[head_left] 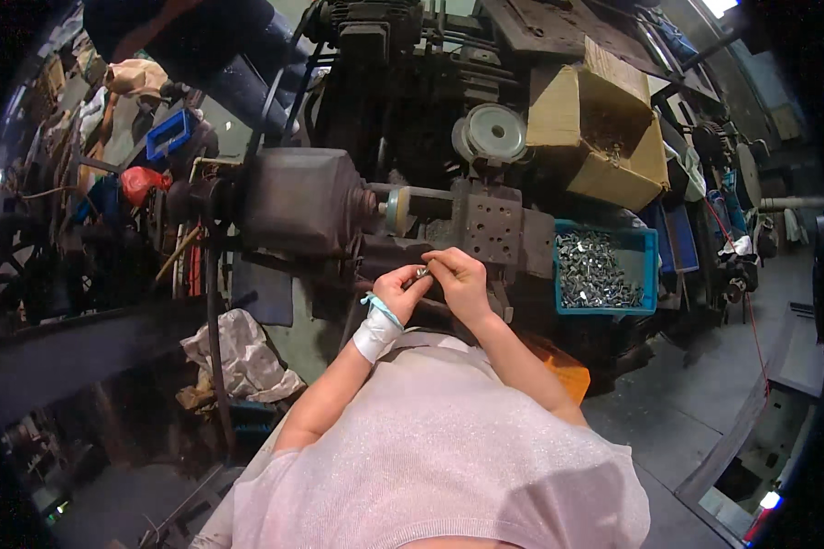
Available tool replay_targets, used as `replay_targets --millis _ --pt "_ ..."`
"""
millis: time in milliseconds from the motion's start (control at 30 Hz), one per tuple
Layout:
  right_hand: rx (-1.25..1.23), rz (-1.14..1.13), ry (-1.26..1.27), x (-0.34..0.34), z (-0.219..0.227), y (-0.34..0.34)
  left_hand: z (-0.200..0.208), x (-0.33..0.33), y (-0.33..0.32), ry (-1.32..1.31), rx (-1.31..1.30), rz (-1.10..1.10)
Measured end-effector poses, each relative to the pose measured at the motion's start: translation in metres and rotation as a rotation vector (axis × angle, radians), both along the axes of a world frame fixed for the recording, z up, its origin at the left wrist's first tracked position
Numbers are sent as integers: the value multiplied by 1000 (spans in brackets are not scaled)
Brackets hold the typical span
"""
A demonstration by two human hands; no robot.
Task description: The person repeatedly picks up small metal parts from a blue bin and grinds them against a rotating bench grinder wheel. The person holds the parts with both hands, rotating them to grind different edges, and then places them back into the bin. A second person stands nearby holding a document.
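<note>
Beside the blue crate [652, 240] of metal parts [595, 270], both hands' fingers [430, 274] pinch one small metal piece [421, 273].

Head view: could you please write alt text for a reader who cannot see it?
Both hands, left hand and right hand, pinch a small metal part in front of a dark machine. A blue bin of metal parts sits to the right, below an open cardboard box.
</note>
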State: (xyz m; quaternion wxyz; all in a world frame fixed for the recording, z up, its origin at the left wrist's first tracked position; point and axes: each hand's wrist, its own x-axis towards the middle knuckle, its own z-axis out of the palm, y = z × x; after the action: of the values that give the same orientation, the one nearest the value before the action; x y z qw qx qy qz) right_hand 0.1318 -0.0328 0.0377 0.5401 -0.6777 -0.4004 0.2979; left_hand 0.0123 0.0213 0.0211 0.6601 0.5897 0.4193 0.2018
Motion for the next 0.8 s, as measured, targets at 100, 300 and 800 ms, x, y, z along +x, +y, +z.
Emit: replay_targets --millis 100,300,800 --pt "-63 -39 102 4 -8 6 1 3 7 64 188 -72" --pt "-236 -104 371 9 -33 28 -21 9 17 33 48 -7" --pt "-305 -230 -6 6 -45 64 -39 24 37 -11 -287 229"
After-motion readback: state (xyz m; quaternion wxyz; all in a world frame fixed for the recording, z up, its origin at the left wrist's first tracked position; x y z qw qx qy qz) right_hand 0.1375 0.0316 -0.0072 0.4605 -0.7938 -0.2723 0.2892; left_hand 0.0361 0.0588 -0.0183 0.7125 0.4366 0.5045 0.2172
